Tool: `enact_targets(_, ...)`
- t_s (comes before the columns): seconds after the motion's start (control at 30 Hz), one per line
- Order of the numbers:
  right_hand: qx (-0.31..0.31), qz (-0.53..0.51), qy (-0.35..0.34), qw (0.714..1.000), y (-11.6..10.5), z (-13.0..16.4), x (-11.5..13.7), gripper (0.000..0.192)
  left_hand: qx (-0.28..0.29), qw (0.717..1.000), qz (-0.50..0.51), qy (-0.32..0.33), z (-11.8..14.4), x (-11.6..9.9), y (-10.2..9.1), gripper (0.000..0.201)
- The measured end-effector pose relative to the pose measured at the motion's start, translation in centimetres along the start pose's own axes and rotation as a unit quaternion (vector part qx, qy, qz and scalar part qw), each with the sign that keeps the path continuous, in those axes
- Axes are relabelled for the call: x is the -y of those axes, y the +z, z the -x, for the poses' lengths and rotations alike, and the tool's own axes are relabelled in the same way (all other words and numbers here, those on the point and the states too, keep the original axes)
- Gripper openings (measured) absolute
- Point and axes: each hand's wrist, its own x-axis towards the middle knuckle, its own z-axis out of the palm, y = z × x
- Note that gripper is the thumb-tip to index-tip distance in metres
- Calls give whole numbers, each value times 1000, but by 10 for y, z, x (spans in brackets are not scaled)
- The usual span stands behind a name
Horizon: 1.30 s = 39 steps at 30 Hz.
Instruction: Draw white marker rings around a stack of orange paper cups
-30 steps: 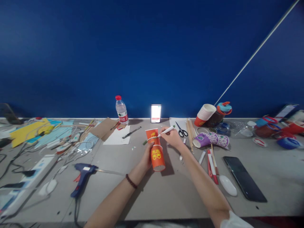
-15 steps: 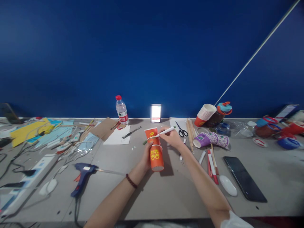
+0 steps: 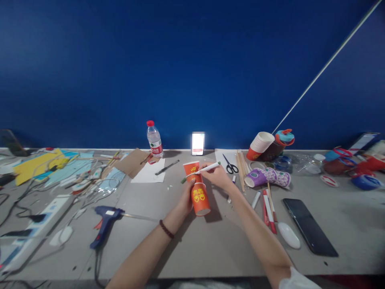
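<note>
Gripping glossy orange paper cups [image 3: 199, 193], slim white marker [image 3: 207, 168].

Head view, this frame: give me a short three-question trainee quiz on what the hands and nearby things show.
1. True or false: the left hand grips the orange paper cups.
2. Which tool does the right hand hold against the cups?
A. scissors
B. white marker
C. glue gun
3. Fill in: the black phone lies on the table to the ____ of the person's right forearm.

Key
1. True; the cups are joined end to end and held off the table.
2. B; the white marker has its tip at the joint, while the scissors and glue gun lie untouched.
3. right
</note>
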Motion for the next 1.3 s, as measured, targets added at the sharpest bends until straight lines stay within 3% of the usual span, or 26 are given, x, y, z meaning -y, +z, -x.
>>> enact_targets(1.3, -7, 3, 9, 1000, 1, 1, 2, 10, 5, 1000, 8, -2, -1, 1, -2, 47)
